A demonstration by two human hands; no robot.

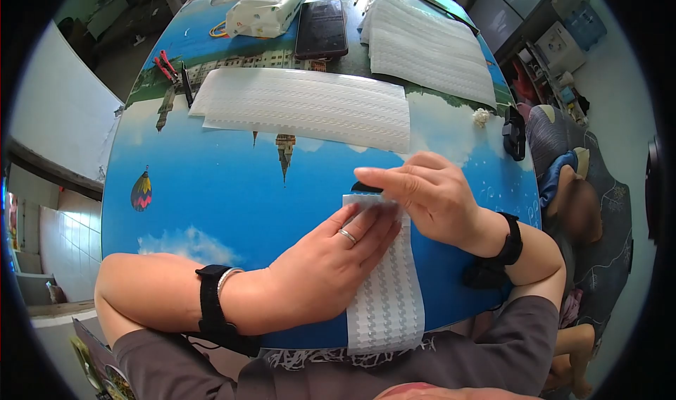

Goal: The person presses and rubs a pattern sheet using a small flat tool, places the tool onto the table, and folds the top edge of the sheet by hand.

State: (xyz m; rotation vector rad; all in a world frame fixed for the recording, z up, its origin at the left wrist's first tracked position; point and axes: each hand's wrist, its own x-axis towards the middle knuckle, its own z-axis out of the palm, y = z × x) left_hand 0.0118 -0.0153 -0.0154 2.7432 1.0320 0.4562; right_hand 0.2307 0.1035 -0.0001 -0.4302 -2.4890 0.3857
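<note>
A narrow white sheet (386, 308) with rows of small raised shapes runs from the table's front edge toward the middle. My left hand (331, 255) is closed on its far end, the fingertips partly covered by the translucent material. Just above that end, my right hand (429, 196) is curled with the index finger pointing left. Beneath that finger shows a small black object (366, 187), its kind unclear; the right fingertips are partly hidden. Both wrists wear black straps.
Beyond my hands lie more patterned white sheets (303, 108) and a larger stack (429, 48). A phone (322, 30), a wipes pack (266, 7), red-handled pliers (165, 67) and a black clip-like item (514, 132) are on the table. Another person (574, 206) is at the right.
</note>
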